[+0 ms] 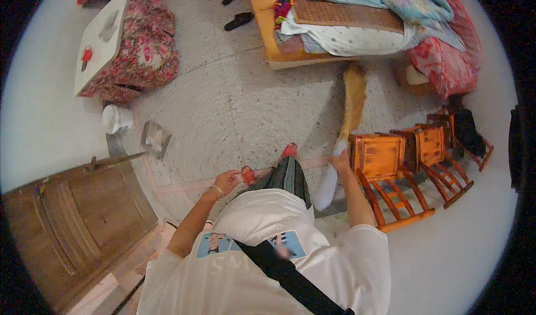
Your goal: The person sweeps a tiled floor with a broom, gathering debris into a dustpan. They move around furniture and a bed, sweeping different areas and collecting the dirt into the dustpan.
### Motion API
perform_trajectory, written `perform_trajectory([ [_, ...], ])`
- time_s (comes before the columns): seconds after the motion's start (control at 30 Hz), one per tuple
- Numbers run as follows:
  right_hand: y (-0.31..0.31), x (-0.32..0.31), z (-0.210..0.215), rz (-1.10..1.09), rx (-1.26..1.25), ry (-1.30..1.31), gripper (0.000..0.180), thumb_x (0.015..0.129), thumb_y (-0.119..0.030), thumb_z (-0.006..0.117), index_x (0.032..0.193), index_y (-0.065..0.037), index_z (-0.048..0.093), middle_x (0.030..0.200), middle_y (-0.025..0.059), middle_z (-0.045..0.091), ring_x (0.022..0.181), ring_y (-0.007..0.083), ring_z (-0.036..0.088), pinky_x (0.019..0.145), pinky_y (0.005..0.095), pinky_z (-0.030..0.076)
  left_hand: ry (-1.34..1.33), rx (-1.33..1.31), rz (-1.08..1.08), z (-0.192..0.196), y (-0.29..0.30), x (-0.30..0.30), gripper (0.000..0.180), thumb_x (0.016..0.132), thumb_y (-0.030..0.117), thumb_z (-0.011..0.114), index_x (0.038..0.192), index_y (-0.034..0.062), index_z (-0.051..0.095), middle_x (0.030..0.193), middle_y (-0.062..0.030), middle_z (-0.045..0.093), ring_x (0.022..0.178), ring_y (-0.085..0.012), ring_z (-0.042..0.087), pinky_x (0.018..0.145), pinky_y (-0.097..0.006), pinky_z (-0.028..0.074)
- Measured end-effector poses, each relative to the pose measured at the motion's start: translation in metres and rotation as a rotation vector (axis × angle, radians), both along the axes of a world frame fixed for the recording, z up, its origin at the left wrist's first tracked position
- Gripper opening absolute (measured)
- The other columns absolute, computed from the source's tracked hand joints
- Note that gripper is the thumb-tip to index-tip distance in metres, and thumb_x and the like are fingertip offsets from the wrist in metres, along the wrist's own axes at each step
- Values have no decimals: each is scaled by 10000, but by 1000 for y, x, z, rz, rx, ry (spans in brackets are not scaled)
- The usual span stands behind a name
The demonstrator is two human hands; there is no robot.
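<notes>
I see my right hand (339,161) closed around the middle of a long pillow (350,119), orange above the grip and white below it, hanging almost upright. Just right of that hand stands a row of orange wooden chairs (385,164). My left hand (226,180) hangs free, fingers loosely curled and holding nothing, beside my red sandal (248,175). The hands are well apart. Beyond the pillow's top end is a bed (335,30) piled with blankets.

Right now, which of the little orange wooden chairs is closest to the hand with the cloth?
The first chair in the row, the leftmost one. The right hand with the white cloth is right beside its back; the other chairs sit farther right.
</notes>
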State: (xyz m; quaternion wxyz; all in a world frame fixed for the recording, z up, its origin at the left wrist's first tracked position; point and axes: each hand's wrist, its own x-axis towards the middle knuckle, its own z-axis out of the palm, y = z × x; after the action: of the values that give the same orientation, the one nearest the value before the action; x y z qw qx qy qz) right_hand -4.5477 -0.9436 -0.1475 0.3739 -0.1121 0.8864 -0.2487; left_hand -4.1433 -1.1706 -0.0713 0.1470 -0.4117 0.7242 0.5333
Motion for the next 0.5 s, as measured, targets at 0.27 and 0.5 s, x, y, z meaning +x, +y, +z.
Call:
perform_trajectory([
  [0.27, 29, 112, 111, 175, 25, -365, 832, 584, -125, 670, 1277, 31, 238, 1130, 210, 457, 967, 254, 500, 810, 339, 425, 50, -47, 89, -46, 37, 70, 366, 732, 166, 623, 1076, 82, 530, 841, -117, 606, 768, -214, 593, 716, -318, 480],
  [0.5, 89, 144, 82, 642, 64, -81, 848, 574, -126, 674, 1301, 2, 257, 1117, 176, 494, 988, 245, 499, 861, 324, 395, 3, -179, -64, -78, 55, 145, 369, 711, 171, 623, 1060, 80, 546, 804, -121, 620, 736, -237, 598, 717, -331, 476],
])
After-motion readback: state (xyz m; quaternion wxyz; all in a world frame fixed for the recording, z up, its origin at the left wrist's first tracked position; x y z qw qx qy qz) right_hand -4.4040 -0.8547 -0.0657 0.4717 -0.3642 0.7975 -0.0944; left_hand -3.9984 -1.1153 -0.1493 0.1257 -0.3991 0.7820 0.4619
